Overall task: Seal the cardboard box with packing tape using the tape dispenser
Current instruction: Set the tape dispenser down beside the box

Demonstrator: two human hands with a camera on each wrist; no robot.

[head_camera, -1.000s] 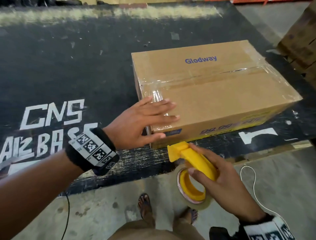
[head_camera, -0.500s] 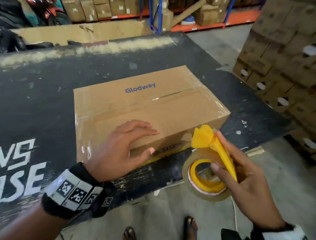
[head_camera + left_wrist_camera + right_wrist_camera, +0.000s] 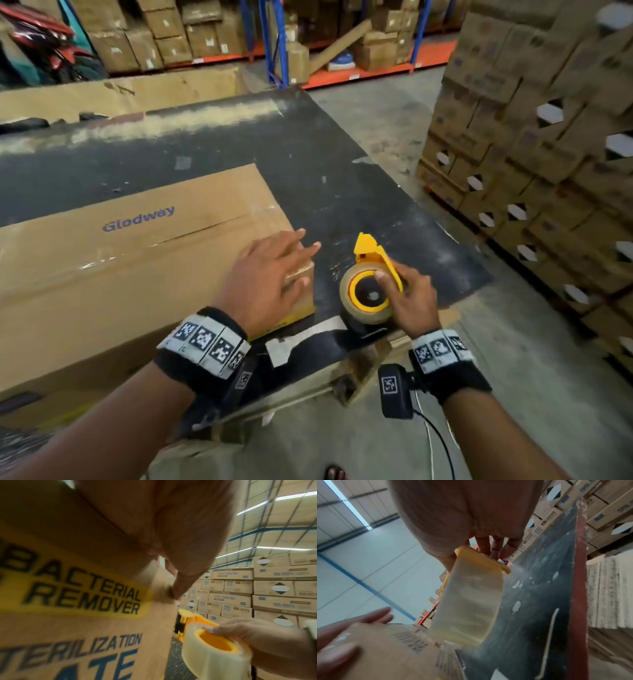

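A brown cardboard box (image 3: 130, 260) printed "Glodway" lies on the black table (image 3: 342, 192), with clear tape along its top seam. My left hand (image 3: 274, 274) lies flat with straight fingers on the box's near right corner; in the left wrist view its thumb (image 3: 180, 588) presses the box's side (image 3: 77, 601). My right hand (image 3: 407, 298) grips the yellow tape dispenser (image 3: 371, 274) with its clear roll, set down on the table just right of the box. The right wrist view shows the roll (image 3: 471, 601) from its edge, beside the box corner (image 3: 393, 649).
A tall stack of brown cartons (image 3: 548, 154) stands on the floor to the right. Shelving with more boxes (image 3: 205, 37) lines the back. A flat cardboard sheet (image 3: 120, 92) lies behind the table. The table's near edge (image 3: 308, 387) is right at my wrists.
The dispenser has come down from mid-air onto the table beside the box. My left hand has slid to the box's right corner, and the view has swung to the right.
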